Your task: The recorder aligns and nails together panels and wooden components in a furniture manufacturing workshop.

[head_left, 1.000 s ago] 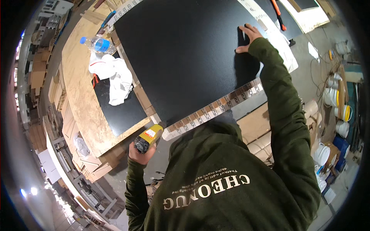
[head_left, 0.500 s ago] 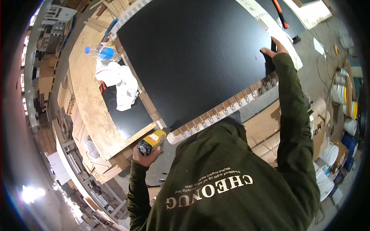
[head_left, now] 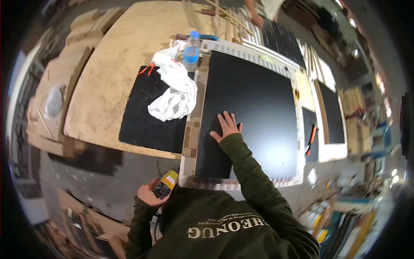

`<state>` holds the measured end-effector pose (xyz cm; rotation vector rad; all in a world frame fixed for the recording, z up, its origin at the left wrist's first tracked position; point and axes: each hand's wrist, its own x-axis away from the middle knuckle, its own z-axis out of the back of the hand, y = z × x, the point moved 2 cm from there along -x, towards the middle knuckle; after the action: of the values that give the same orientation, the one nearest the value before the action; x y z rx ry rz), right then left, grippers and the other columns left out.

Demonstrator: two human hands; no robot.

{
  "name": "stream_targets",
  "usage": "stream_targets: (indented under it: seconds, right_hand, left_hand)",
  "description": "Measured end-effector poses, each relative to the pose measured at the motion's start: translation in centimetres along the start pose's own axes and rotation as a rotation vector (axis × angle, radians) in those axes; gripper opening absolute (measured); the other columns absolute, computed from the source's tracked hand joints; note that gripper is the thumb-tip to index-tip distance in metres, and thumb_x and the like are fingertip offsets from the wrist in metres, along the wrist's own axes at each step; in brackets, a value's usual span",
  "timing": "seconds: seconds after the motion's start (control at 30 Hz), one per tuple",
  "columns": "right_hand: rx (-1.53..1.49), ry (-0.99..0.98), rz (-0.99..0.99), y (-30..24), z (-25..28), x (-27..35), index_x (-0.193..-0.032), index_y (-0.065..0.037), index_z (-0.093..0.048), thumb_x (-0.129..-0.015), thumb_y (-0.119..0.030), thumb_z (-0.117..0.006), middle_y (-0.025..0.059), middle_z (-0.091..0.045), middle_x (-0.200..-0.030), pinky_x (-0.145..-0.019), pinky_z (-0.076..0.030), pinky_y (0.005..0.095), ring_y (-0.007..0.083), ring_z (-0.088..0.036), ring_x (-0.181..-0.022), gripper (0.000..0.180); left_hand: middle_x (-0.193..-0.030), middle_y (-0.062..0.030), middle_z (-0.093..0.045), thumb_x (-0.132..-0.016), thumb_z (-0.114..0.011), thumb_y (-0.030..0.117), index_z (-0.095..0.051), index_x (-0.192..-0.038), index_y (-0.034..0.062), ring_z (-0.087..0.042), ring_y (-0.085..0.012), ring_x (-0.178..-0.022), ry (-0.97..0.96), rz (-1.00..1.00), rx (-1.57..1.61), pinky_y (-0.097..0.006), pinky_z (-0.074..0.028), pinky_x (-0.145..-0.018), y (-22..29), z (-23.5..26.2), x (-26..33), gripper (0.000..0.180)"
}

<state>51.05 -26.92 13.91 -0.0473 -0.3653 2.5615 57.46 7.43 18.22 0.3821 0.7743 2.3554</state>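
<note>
A large black panel (head_left: 254,90) lies flat in front of me, on a white, patterned piece (head_left: 286,180) that shows along its edges. My right hand (head_left: 227,126) rests on the panel's left half, palm down with its fingers spread. At the lower left, my left hand (head_left: 148,195) is wrapped round a yellow and black power tool (head_left: 166,183). The tool is held just off the panel's near left corner; its working end is hard to make out. Brown strips (head_left: 191,137) run along the panel's left side.
Left of the panel, a crumpled white cloth (head_left: 176,93) lies partly on a smaller dark board (head_left: 146,123) over a plywood sheet (head_left: 101,82). A blue-capped bottle (head_left: 192,54) stands behind. An orange-and-black hand tool (head_left: 311,139) lies right. Another person's hand (head_left: 257,20) shows at the far side.
My right hand has left the panel's right edge and now lies flat on its left half. The view has turned, and the tool in my left hand now sits farther from the panel's corner.
</note>
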Motion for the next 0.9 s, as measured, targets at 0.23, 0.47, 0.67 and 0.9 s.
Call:
stream_targets:
  seconds: [0.23,0.47,0.67,0.9]
  right_hand:
    - [0.094,-0.301,0.385,-0.8,2.6,-11.1,-0.13,-0.028,-0.04,-0.073,-0.029,-0.067,0.0052,-0.025,-0.142,-0.1,-0.023,0.0615,0.0316,-0.021,-0.132,0.063]
    - [0.686,-0.765,0.535,-5.4,3.3,-18.1,-0.11,-0.026,-0.058,-0.059,-0.04,-0.078,-0.0005,-0.047,-0.125,-0.102,-0.021,0.0589,0.0256,-0.028,-0.129,0.056]
    - [0.55,-0.803,0.647,-4.3,2.8,-19.4,-0.106,-0.022,-0.059,-0.059,-0.042,-0.076,-0.0004,-0.052,-0.114,-0.102,-0.022,0.0571,0.0227,-0.035,-0.124,0.053]
    - [0.511,-0.833,0.632,-2.7,1.7,-21.0,-0.103,-0.022,-0.062,-0.061,-0.043,-0.076,0.004,-0.051,-0.115,-0.101,-0.019,0.0609,0.0239,-0.034,-0.126,0.049]
  left_hand:
    - [-0.074,-0.0174,-0.062,-0.064,-0.07,0.03,-0.062,-0.097,0.0105,-0.06,-0.0357,-0.069,-0.256,0.208,0.228,-0.043,-0.048,-0.061,-1.2,0.9,0.4,0.04]
    - [-0.077,-0.0171,-0.063,-0.063,-0.07,0.03,-0.061,-0.102,0.0108,-0.061,-0.0351,-0.069,-0.218,0.253,0.321,-0.041,-0.048,-0.063,-2.8,0.9,-1.1,0.045]
    - [-0.079,-0.0156,-0.064,-0.062,-0.071,0.031,-0.06,-0.104,0.0086,-0.062,-0.0332,-0.072,-0.205,0.273,0.4,-0.04,-0.049,-0.064,-3.2,0.7,-1.6,0.05]
    - [-0.08,-0.0153,-0.064,-0.06,-0.072,0.03,-0.059,-0.104,0.009,-0.062,-0.0328,-0.073,-0.258,0.317,0.387,-0.04,-0.049,-0.065,-3.3,0.0,-2.0,0.05]
